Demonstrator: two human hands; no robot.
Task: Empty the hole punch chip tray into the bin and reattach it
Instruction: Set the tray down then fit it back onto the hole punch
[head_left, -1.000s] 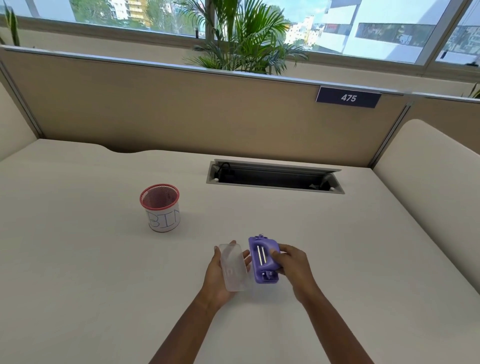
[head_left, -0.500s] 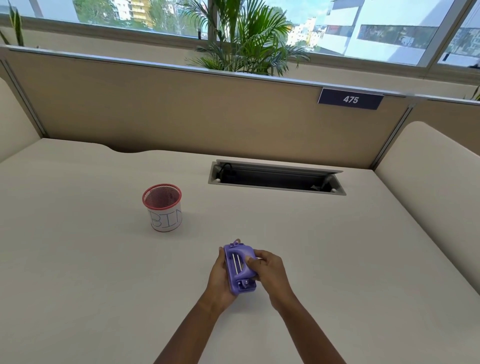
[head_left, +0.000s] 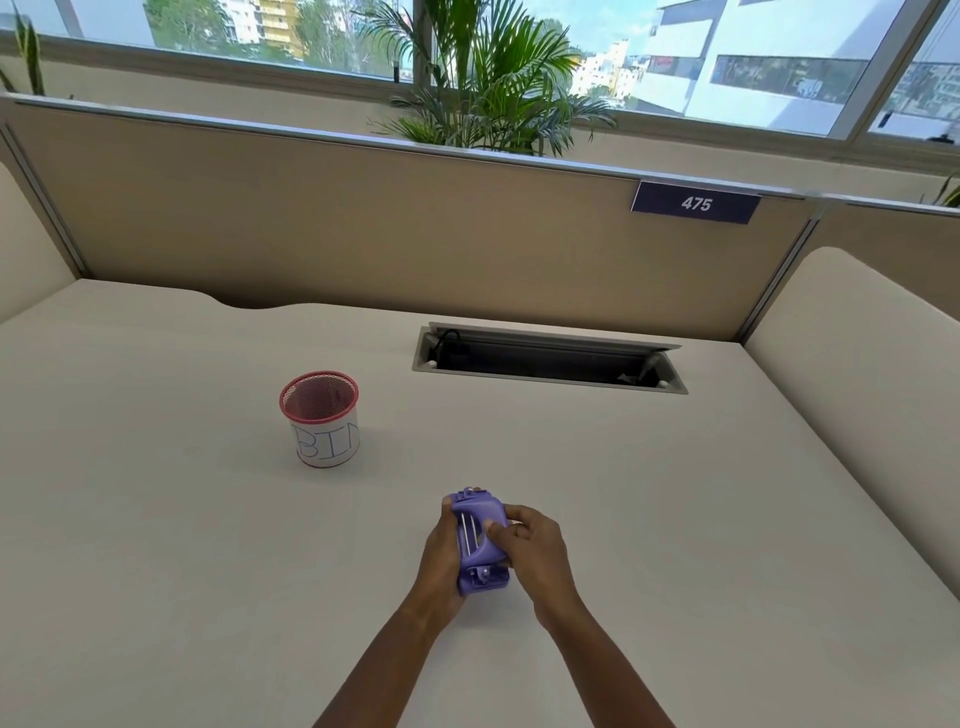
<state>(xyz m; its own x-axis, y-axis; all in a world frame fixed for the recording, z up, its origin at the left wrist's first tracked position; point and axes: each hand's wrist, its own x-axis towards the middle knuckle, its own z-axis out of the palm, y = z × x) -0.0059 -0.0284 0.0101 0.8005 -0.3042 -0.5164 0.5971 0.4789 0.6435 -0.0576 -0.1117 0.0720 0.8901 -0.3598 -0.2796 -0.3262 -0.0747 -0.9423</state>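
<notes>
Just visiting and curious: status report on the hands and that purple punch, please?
Left hand and right hand both grip punch. Tray out of sight. Bin upright, off to the left. Nothing between.

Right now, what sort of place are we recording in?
Most likely an office cubicle: a tan partition panel with a dark blue number plate reading 475, a pale desk with a recessed metal cable hatch, and wide windows onto city buildings.

Cream worktop (head_left: 208, 545), soft daylight. Beige partition (head_left: 363, 223) along the back, blue plate (head_left: 695, 203) reading "475". Cable hatch (head_left: 545, 358) open, recessed near partition. Cream side panels (head_left: 857, 338) left and right. Windows (head_left: 753, 62) above; palm plant (head_left: 493, 83) behind partition, buildings outside.
</notes>
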